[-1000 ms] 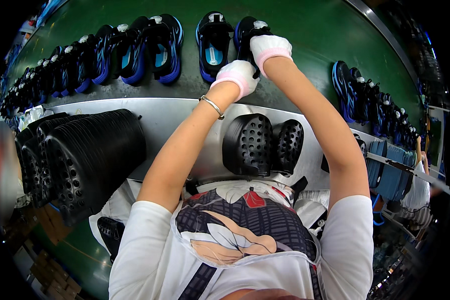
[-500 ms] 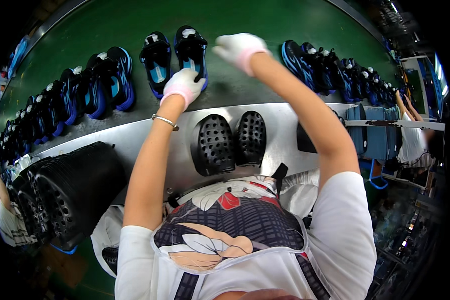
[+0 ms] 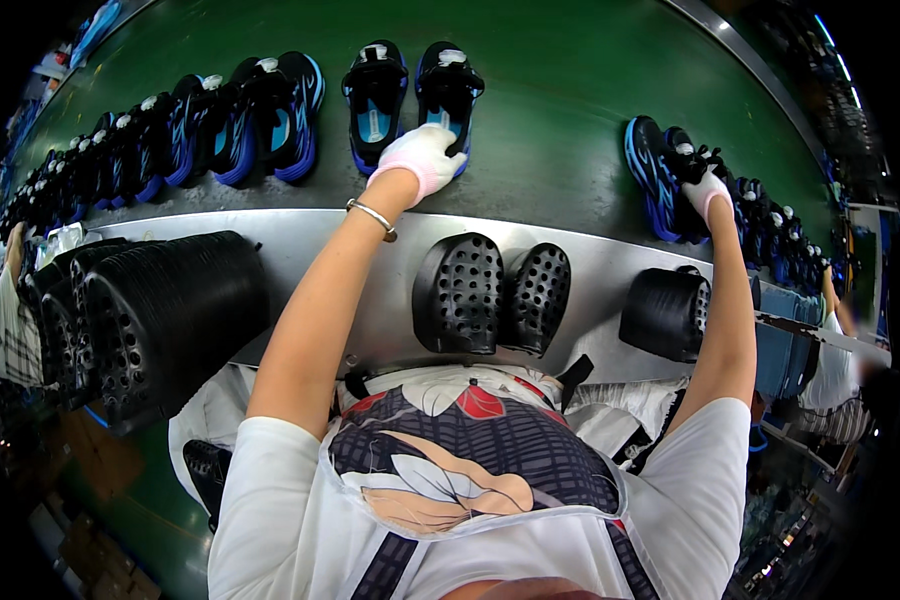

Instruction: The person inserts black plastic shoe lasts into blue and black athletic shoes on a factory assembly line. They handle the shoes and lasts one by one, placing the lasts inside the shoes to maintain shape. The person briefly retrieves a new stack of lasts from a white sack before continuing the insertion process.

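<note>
A pair of black and blue shoes point(image 3: 375, 95) stands on the green belt point(image 3: 560, 110) in front of me. My left hand point(image 3: 420, 158), in a pale glove with a bracelet at the wrist, curls over the heel of the right shoe of that pair point(image 3: 448, 85). My right hand point(image 3: 708, 190), also gloved, is stretched far to the right. It grips the top of another black and blue shoe point(image 3: 655, 175) at the start of a further row.
A row of the same shoes point(image 3: 220, 120) runs off to the left on the belt. On the metal ledge point(image 3: 310, 240) lie two black perforated pieces point(image 3: 490, 295), a big stack of them at left point(image 3: 150, 320) and another at right point(image 3: 665, 315). Other people work at both sides.
My right hand has left the pair in front of me and gone right to another shoe. My left hand stays at the heel of the pair.
</note>
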The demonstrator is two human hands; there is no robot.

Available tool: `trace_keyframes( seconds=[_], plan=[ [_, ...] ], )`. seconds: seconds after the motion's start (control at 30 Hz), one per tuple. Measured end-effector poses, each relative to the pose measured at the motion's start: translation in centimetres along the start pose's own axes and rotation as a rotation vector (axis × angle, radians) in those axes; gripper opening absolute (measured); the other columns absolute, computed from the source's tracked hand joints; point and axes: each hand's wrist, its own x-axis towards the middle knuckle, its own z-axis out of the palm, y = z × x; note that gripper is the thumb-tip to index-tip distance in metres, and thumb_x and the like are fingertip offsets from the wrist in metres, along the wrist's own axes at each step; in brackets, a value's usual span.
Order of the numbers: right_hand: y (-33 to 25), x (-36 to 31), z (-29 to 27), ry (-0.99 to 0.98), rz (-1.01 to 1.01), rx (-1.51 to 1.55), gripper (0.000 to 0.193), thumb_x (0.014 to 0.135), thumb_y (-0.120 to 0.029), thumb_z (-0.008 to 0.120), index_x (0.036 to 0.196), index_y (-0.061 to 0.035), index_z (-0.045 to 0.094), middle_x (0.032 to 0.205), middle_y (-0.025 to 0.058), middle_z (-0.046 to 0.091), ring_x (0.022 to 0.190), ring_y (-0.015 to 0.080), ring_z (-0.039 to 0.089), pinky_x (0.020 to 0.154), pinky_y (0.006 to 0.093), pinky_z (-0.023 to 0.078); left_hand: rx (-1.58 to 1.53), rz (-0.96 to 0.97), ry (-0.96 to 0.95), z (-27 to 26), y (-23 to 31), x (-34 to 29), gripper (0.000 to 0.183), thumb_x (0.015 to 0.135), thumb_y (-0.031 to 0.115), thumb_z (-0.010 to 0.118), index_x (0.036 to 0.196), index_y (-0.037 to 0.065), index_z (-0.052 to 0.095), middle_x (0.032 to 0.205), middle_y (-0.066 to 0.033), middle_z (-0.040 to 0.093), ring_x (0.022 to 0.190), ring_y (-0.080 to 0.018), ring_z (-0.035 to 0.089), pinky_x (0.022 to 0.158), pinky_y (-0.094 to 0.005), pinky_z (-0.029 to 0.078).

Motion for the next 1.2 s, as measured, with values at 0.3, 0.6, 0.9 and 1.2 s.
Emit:
trace_keyframes(
  seconds=[0.3,0.6,0.9,1.2],
  plan=[
    [-17.7,-2.0,-2.4,0.07,-0.246,0.181,0.05,0.079,-0.034,0.056,0.115,0.0,0.061,0.109,0.0269,0.063,0.106,0.0391,0.06,0.091,0.0427,0.049,0.01,-0.012,0.008,-0.5,-0.8,-0.3,0.041,0.087,0.037,0.059,0.103,0.0,0.064,0.115,-0.0207,0.058,0.105,-0.0385,0.056,0.092,-0.0414,0.046],
    [-25.5,-13.3,-4.5,-0.021,-0.488,0.359,0.042,0.084,-0.036,0.059,0.101,0.0022,0.064,0.092,0.0216,0.067,0.086,0.0334,0.066,0.078,0.039,0.052,0.021,0.001,0.15,0.1,-1.0,0.4,0.043,0.089,0.037,0.057,0.108,-0.001,0.062,0.119,-0.0212,0.057,0.109,-0.0384,0.055,0.093,-0.0417,0.045],
    [-22.2,-29.5,-3.0,0.106,-1.077,0.323,0.044,0.073,-0.033,0.074,0.104,-0.0053,0.06,0.1,0.0127,0.06,0.094,0.0298,0.059,0.084,0.0398,0.047,0.104,0.173,0.385,0.3,-3.5,-0.1,0.052,0.086,0.039,0.058,0.124,0.004,0.057,0.128,-0.0211,0.053,0.117,-0.0368,0.053,0.099,-0.0402,0.043],
    [-22.4,-28.9,-0.4,0.302,-1.06,0.342,0.028,0.073,-0.028,0.07,0.088,-0.0056,0.062,0.09,0.011,0.06,0.086,0.0264,0.062,0.071,0.0373,0.052,-0.311,0.128,0.401,-2.5,-0.6,-7.7,0.035,0.088,0.026,0.064,0.116,0.006,0.064,0.107,-0.012,0.062,0.077,-0.0169,0.064,0.076,-0.0294,0.05]
  ],
)
